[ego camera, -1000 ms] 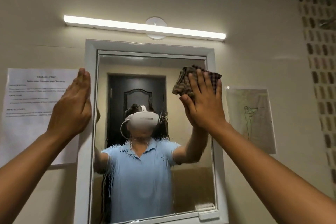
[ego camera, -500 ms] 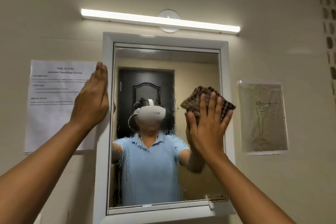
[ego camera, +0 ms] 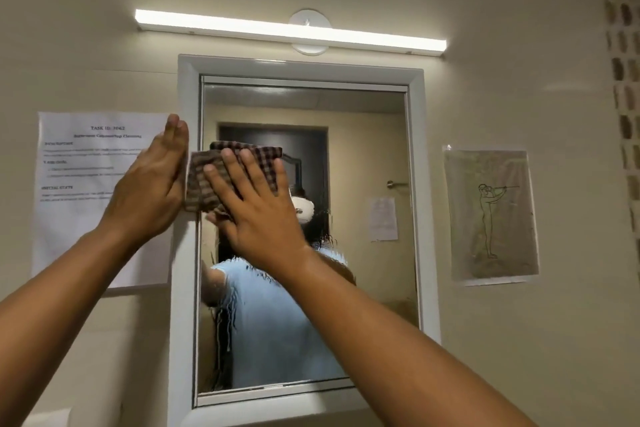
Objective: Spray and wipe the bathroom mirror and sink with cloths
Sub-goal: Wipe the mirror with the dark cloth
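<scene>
Left hand (ego camera: 149, 194) flat and empty against white mirror frame (ego camera: 185, 270), beside taped paper sheet (ego camera: 86, 184). Right hand (ego camera: 256, 208) spread flat, pressing checked cloth (ego camera: 207, 180) on mirror (ego camera: 363, 149) at upper left edge. Lower glass streaked with wet drips. Risk: cloth slipping from under open palm, or streaks drying if lower part skipped.

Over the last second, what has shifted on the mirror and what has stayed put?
The right hand swept the brown checked cloth from the upper right of the white-framed mirror across to its left edge, pressing it flat throughout. The left hand stayed braced on the frame's left side. Wet streaks remain on the lower glass.
</scene>
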Available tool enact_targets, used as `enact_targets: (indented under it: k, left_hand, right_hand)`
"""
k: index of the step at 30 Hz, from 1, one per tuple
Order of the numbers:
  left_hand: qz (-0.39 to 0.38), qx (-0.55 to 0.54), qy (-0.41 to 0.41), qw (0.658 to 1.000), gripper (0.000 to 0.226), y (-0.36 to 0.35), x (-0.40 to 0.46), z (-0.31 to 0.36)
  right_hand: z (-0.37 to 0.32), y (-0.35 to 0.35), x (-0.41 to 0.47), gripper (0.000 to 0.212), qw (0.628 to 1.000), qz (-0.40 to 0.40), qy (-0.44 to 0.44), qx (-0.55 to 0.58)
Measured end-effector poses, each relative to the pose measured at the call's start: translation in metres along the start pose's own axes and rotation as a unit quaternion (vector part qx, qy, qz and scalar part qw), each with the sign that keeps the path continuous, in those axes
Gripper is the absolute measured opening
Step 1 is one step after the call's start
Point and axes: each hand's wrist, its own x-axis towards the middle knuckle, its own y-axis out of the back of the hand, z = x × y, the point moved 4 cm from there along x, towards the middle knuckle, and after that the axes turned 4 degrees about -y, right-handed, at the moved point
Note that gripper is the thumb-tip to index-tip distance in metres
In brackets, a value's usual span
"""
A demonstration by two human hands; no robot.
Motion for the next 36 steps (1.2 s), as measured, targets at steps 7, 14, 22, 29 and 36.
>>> enact_targets:
  k: [7,14,22,29,36]
  left_hand:
    - [0.025,-0.002,0.028,0.999,0.070,-0.006,-0.006,0.011]
    - [0.024,-0.002,0.035,0.999,0.074,-0.010,-0.013,0.013]
    - [-0.010,-0.004,0.027,1.000,0.068,-0.009,-0.027,0.011]
    - [0.004,0.015,0.019,1.000,0.061,-0.012,-0.035,0.009]
    - [0.027,0.014,0.045,0.999,0.069,-0.019,-0.044,0.015]
  right_hand:
    - [0.151,0.012,-0.070,0.069,0.975,0.010,-0.222,0.012]
    - [0.133,0.008,-0.086,0.070,0.941,0.032,-0.334,0.040]
    - [-0.053,-0.014,-0.058,0.070,0.998,-0.011,-0.034,0.061]
    - [-0.010,-0.015,-0.082,0.067,0.999,-0.040,0.002,0.037]
    - [0.129,-0.005,-0.166,0.069,0.972,-0.034,-0.233,0.008]
